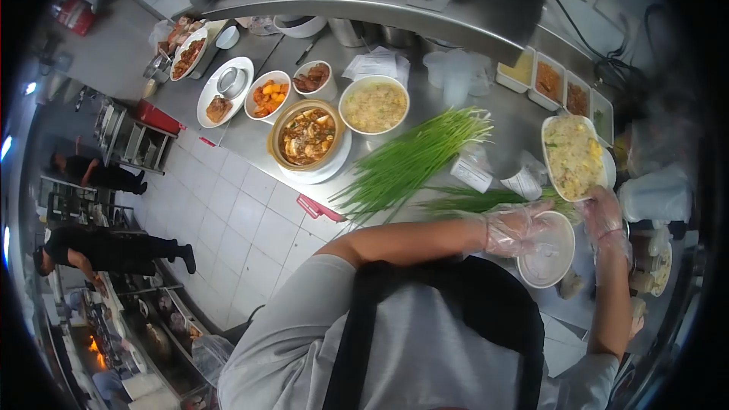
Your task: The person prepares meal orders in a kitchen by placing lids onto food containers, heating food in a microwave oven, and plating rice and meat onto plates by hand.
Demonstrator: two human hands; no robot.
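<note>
In the head view my left hand (518, 231), in a clear plastic glove, grips the rim of a round white takeout bowl (553, 264). The bowl is tilted toward me and its inside looks empty. My right hand (605, 222), gloved as well, holds the near end of a white oval plate of fried rice (573, 158). That plate sits above and to the right of the bowl, apart from it. Green chives (421, 156) lie in a large bundle left of my hands, and a second bunch (486, 199) is partly hidden by my left hand.
Left along the steel counter stand a tub of fried rice (373, 106), a clay pot of tofu (307, 137) and a bowl of orange cubes (268, 97). Condiment tubs (548, 82) line the right back. A shelf (364, 9) overhangs. Two people work at far left, near a flame (96, 351).
</note>
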